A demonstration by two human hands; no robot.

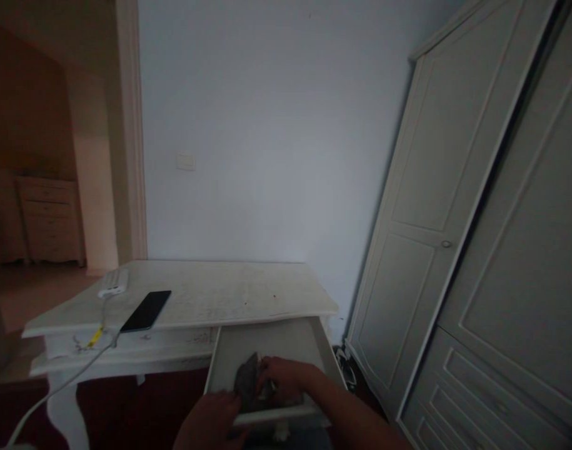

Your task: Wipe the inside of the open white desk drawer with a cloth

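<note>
A drawer (277,334) is pulled out of the white desk (248,287). Inside it, near the front, lies a crumpled grey cloth (245,378). My right hand (283,378) reaches into the drawer from the right, its curled fingers closed on the cloth; a small pale patch under them is too dark to make out. At the drawer's front left corner is my left hand (213,412), its fingers over the front edge and close to the cloth. The thumb side shows dimly below the edge.
A black phone (147,310) lies at the desk's left front edge, near a white power bank (114,282) with a cable hanging down. White wardrobes (421,219) stand at the right. Shoes (346,369) are on the floor beside the drawer. A doorway opens at the left.
</note>
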